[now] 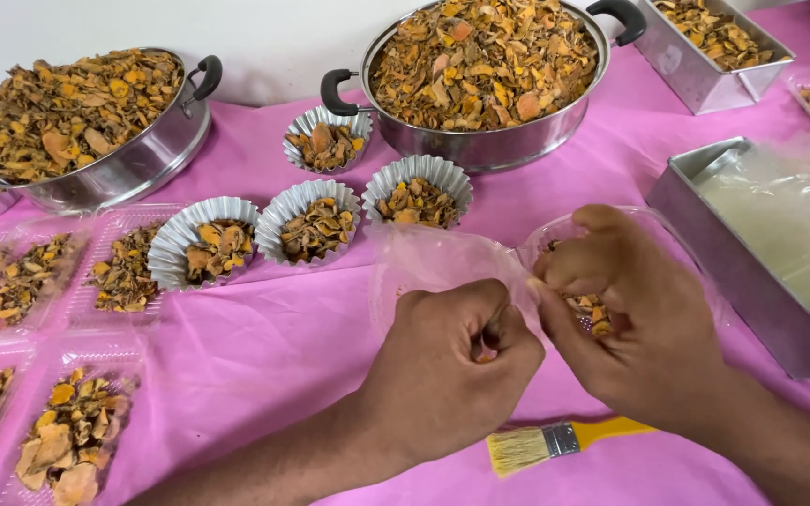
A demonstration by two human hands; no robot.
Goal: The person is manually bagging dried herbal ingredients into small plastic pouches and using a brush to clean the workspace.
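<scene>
My left hand (447, 361) and my right hand (635, 323) meet at the middle of the pink-covered table (264, 347), both pinching a clear plastic bag (424, 258). The bag's thin film spreads up and leftward from my left fist. Under my right hand sits a clear plastic container (602, 309) with orange-brown dried slices; my fingers hide most of it. A small brush (560, 440) with a yellow handle lies on the cloth just below my hands.
Two large steel pots (485, 141) (133, 164) heaped with dried slices stand at the back. Several fluted foil cups (316, 220) hold slices between them. Clear filled trays (72, 426) line the left edge. Steel rectangular tins (714, 244) (696, 70) stand at the right.
</scene>
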